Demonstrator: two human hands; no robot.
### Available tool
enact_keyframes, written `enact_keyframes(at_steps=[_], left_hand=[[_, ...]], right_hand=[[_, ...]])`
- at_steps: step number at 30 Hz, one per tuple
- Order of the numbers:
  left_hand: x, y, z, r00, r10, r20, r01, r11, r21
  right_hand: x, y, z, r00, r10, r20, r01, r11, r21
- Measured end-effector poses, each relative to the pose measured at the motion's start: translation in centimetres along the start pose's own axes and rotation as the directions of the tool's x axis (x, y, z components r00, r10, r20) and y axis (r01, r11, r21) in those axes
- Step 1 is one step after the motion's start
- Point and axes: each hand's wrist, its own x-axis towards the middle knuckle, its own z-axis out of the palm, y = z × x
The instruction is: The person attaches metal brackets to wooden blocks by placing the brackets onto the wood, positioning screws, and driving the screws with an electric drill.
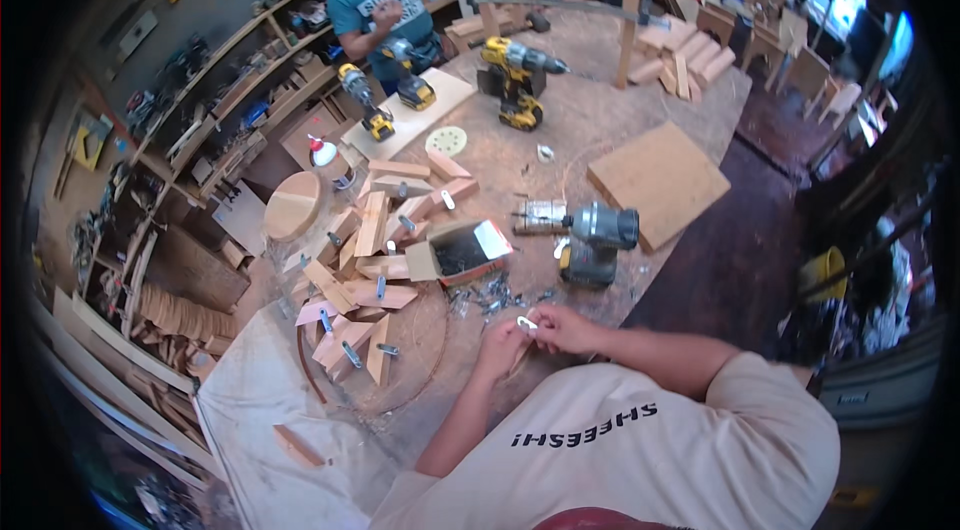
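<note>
My left hand (502, 346) is closed near the table's front edge, around what looks like a small wooden block (521, 360) mostly hidden by the fingers. Between both hands shows a small, shiny metal plate (527, 324), pinched by the fingers of my right hand (562, 329). Just beyond lie loose small metal pieces (488, 296) and an open cardboard box (463, 258) of dark screws. To the left is a pile of angled wooden blocks (372, 225), several with metal plates on them. A drill (598, 238) stands on the table to the right of the box.
Farther back stand a yellow drill (517, 80) and two more drills on a board (445, 110). A flat wooden panel (660, 180) lies at right, a glue bottle (325, 158) at left. A co-worker (385, 15) is across the table, beside a wooden frame (632, 5).
</note>
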Motion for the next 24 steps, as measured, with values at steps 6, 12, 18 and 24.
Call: enact_keyframes(at_steps=[6, 12, 18, 24], left_hand=[[-0.9, 2.2, 1.5, 0.996, 0.007, -0.091, 0.065, 0.652, 0.756], [-1.3, -1.6, 0.5, 0.984, 0.168, -0.061, -0.05, 0.585, 0.809], [0.2, -5.9, -1.7, 0.992, 0.115, -0.056, -0.081, 0.901, 0.427], [0.1, 1.5, -0.4, 0.978, -0.192, -0.084, 0.201, 0.743, 0.639]], right_hand=[[-2.9, 3.1, -2.1, 0.991, 0.121, 0.056, -0.123, 0.992, 0.041], [-3.8, 6.1, -2.5, 0.937, 0.325, 0.127, -0.337, 0.937, 0.09], [-2.3, 5.6, -2.1, 0.948, 0.278, 0.158, -0.276, 0.961, -0.03], [-1.6, 4.7, -1.5, 0.935, 0.355, 0.029, -0.356, 0.933, 0.054]])
